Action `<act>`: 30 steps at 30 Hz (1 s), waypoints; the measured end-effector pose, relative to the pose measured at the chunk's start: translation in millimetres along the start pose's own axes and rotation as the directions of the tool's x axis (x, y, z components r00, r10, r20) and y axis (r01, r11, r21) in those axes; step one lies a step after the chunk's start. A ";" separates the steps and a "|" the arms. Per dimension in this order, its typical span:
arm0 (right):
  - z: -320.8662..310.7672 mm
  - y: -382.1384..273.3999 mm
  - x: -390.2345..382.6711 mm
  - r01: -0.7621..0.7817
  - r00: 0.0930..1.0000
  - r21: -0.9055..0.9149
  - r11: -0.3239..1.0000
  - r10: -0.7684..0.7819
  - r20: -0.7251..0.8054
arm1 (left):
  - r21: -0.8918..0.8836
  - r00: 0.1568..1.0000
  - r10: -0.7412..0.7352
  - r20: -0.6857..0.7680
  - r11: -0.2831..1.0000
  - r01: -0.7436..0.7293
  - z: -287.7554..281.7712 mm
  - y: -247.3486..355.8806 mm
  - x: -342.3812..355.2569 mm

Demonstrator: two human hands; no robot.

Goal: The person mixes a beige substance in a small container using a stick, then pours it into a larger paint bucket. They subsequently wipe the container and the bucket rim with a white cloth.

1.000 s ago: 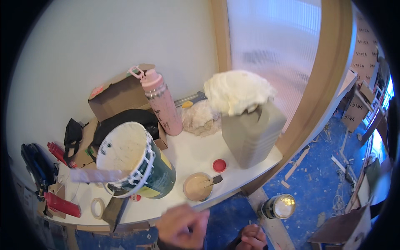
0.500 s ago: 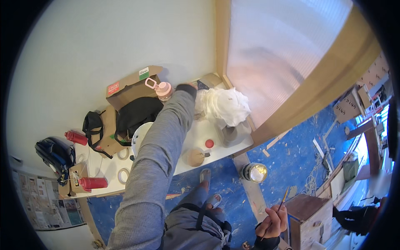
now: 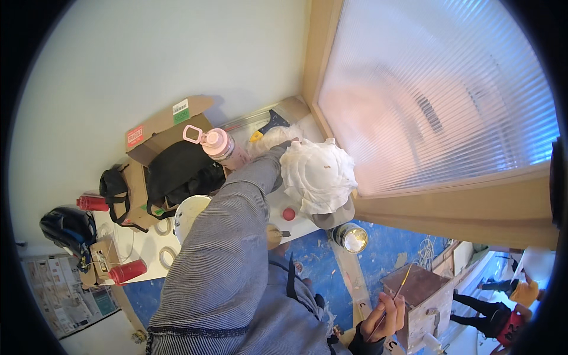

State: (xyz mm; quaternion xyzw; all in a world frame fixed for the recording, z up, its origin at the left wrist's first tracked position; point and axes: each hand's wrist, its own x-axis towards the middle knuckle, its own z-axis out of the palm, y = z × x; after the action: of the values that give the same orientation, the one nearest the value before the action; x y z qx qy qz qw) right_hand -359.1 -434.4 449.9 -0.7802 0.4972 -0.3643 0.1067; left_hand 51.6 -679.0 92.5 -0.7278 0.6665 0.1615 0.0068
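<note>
My right hand (image 3: pixel 384 315) is closed around a thin paintbrush (image 3: pixel 404 283), its tip pointing up, at the lower right. My left arm stretches over the white table (image 3: pixel 305 228). At its end my left hand (image 3: pixel 289 144) shows only in a small part, against the edge of a crumpled white sheet or bag (image 3: pixel 322 174); its fingers are hidden. Just left of that wrist stands a pink bottle (image 3: pixel 220 148) with a loop lid. A scraper-like tool with a dark blade and yellow part (image 3: pixel 269 125) lies beyond. A small red disc (image 3: pixel 289 214) sits nearer to me.
An open cardboard box (image 3: pixel 168 133), a black bag (image 3: pixel 180 171), a white tub (image 3: pixel 192 213), tape rolls (image 3: pixel 167 257) and a red bottle (image 3: pixel 128 271) crowd the table's left. A ribbed translucent panel (image 3: pixel 438 100) rises at right. Below stand a metal tin (image 3: pixel 355 238) and a wooden cabinet (image 3: pixel 423 290).
My view has shifted. My left hand has come from behind the pink bottle's side to the white sheet or bag, which shows larger now. My right hand keeps the paintbrush.
</note>
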 end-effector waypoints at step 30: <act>-14.6 16.8 -4.4 0.024 0.999 0.272 0.962 -0.032 0.026 | -0.939 0.907 -0.259 -0.330 0.188 -0.288 -363.1 -59.5 -106.2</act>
State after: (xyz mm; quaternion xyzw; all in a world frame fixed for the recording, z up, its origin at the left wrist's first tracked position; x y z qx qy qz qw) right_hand -381.7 -435.8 449.3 -0.7704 0.4299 -0.4189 0.2151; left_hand 185.2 -651.4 450.3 -0.5714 0.3990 0.3878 -0.6033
